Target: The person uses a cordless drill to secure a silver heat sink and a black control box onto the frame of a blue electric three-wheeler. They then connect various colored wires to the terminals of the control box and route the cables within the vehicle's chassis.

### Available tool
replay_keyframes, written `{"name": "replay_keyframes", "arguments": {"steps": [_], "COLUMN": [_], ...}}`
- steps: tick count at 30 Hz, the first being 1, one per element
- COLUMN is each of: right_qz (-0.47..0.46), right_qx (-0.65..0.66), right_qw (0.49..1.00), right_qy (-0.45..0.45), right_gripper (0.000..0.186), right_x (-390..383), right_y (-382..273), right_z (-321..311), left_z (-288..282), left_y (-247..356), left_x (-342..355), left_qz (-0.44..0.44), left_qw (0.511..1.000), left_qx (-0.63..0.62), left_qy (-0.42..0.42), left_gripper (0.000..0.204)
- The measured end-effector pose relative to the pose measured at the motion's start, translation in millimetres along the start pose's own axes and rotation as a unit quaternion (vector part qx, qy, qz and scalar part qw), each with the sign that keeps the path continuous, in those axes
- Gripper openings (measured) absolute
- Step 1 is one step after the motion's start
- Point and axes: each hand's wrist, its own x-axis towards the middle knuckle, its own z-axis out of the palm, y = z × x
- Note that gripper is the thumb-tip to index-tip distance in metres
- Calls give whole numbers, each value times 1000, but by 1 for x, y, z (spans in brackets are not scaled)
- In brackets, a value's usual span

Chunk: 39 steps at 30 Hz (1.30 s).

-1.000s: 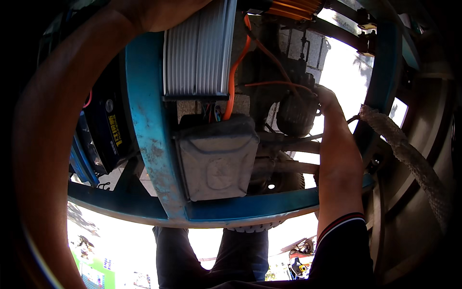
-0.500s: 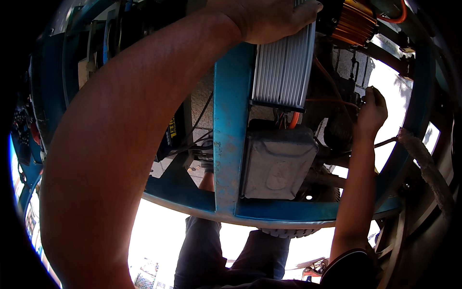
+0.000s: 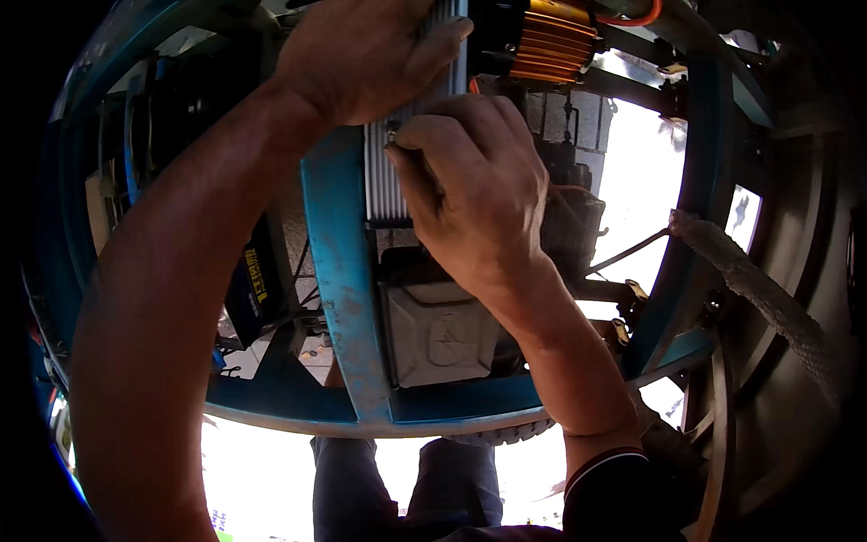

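Observation:
My left hand (image 3: 361, 63) grips the upper part of a silver finned metal box (image 3: 384, 176), its thumb stretched across the fins. The other fingers pass beyond the top edge of the view. Close below it, my right hand (image 3: 488, 172) is closed in a pinch over the box's left side. A tiny shiny piece shows between thumb and forefinger, too small to name. The right hand covers much of the finned box. A blue painted frame beam (image 3: 339, 271) runs along its left side, and a dusty grey plastic cover (image 3: 442, 334) lies below it.
An orange finned cylinder (image 3: 551, 41) sits at the upper right. Left of the beam stands a black box with yellow print (image 3: 248, 289). A rough wrapped cable (image 3: 741, 271) crosses the right side. The lower blue crossbar (image 3: 280, 400) lies before my legs; part of a tyre (image 3: 506, 435) shows beneath.
My right hand has come from the far right over to the finned box, beside my left hand. The whole view has shifted, so the frame appears farther left. My left hand stays on the box.

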Motion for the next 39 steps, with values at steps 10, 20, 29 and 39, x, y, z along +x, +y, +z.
{"name": "replay_keyframes", "arguments": {"steps": [10,20,29,39], "right_qz": [430,527,578,624], "right_qx": [37,-184,-96,-15], "right_qw": [899,748,717,703], "right_qy": [77,-359,-378,-339], "right_gripper": [24,34,33,33], "right_x": [-42,-150,-153,-145], "right_y": [95,294,298,282], "right_z": [-74,-91,-105,-110], "left_z": [-7,-6,-5,-4], "left_y": [-3,0,2,3], "left_x": [-4,0,2,1], "left_qz": [-15,-27,-34,-21], "left_qw": [998,997,996,997], "left_qx": [10,-1,13,1], "left_qy": [-64,-76,-83,-71], "left_gripper": [57,59,60,56]}}
